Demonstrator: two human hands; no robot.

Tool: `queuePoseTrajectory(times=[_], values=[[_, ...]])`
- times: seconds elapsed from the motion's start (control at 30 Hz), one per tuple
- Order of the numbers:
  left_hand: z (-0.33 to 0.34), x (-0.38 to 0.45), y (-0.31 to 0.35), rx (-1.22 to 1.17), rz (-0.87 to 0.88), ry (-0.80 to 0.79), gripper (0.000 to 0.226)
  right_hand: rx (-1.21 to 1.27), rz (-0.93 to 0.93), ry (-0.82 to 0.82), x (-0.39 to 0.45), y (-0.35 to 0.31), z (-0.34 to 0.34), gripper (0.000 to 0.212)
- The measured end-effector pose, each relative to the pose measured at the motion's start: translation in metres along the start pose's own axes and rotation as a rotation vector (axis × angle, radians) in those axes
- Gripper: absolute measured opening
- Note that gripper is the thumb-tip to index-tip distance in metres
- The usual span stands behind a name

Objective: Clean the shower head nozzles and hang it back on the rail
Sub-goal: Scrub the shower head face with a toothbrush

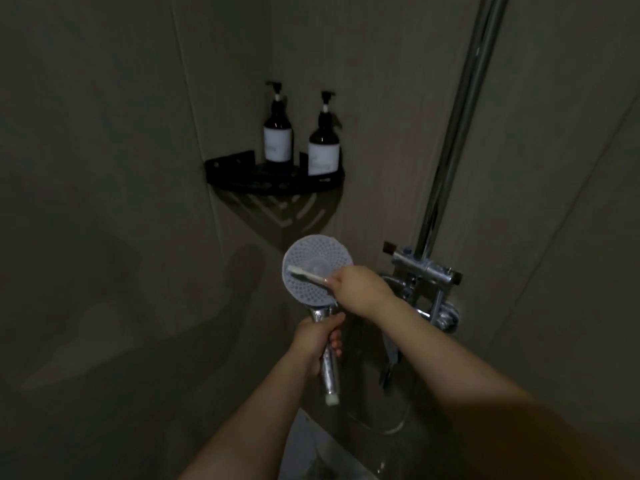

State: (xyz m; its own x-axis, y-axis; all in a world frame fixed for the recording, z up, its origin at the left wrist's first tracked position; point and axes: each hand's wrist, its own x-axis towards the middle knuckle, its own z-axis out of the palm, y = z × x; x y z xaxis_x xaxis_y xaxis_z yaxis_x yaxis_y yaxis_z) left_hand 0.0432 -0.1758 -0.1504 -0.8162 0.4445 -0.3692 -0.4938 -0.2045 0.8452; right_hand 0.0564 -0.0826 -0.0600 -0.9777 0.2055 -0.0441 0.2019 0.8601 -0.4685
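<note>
I see the shower head (317,270) held up in the middle, nozzles facing me. My left hand (317,341) grips its handle; my right hand (356,287) pinches a toothbrush (306,273) lying across the face. I think the wet handle could slip, or the hose could pull it aside. The rail (460,123) stands to the right. Far on the corner shelf (273,178) stand two pump bottles (278,133); what is inside I cannot tell.

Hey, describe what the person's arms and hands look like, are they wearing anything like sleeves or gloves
Both forearms are bare up to the frame edge: no sleeves show. The left hand and right hand wear no gloves. No watch, ring or bracelet can be made out, though the dim light could hide small items.
</note>
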Motion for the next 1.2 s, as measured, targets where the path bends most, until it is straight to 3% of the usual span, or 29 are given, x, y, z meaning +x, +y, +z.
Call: queuePoseTrajectory(times=[0.13,0.2,0.33,0.47,0.53,0.63,0.73,0.8,0.9,1.03,1.1,1.2], values=[[0.004,-0.023,0.027,0.058,0.063,-0.004,0.030,0.006,0.189,0.320,-0.010,0.004,-0.054,0.031],[0.003,-0.033,0.037,0.064,0.087,0.005,0.029,0.006,0.152,0.425,-0.017,-0.003,-0.072,0.034],[0.014,-0.052,0.053,0.112,0.134,-0.004,0.027,-0.161,-0.109,0.222,-0.037,-0.054,-0.052,0.024],[0.022,-0.069,0.063,0.145,0.141,-0.021,0.028,-0.055,0.112,0.356,-0.036,-0.046,-0.085,0.035],[0.023,-0.075,0.066,0.147,0.154,-0.011,0.029,-0.057,0.061,0.415,-0.044,-0.050,-0.094,0.032],[0.027,-0.082,0.071,0.148,0.185,-0.002,0.029,-0.096,-0.079,0.357,-0.056,-0.061,-0.074,0.026],[0.028,-0.090,0.073,0.158,0.195,0.003,0.030,-0.062,0.085,0.420,-0.059,-0.041,-0.093,0.035],[0.025,-0.093,0.073,0.151,0.204,0.023,0.030,-0.091,0.081,0.490,-0.067,-0.036,-0.100,0.036],[0.023,-0.095,0.076,0.148,0.217,0.035,0.029,-0.144,-0.119,0.364,-0.082,-0.055,-0.078,0.029],[0.024,-0.099,0.078,0.189,0.213,0.033,0.030,-0.158,0.009,0.380,-0.076,-0.052,-0.089,0.034],[0.025,-0.100,0.078,0.186,0.216,0.036,0.030,-0.143,-0.044,0.427,-0.078,-0.054,-0.090,0.030],[0.025,-0.101,0.081,0.172,0.224,0.022,0.031,-0.202,-0.111,0.331,-0.087,-0.054,-0.073,0.027]])
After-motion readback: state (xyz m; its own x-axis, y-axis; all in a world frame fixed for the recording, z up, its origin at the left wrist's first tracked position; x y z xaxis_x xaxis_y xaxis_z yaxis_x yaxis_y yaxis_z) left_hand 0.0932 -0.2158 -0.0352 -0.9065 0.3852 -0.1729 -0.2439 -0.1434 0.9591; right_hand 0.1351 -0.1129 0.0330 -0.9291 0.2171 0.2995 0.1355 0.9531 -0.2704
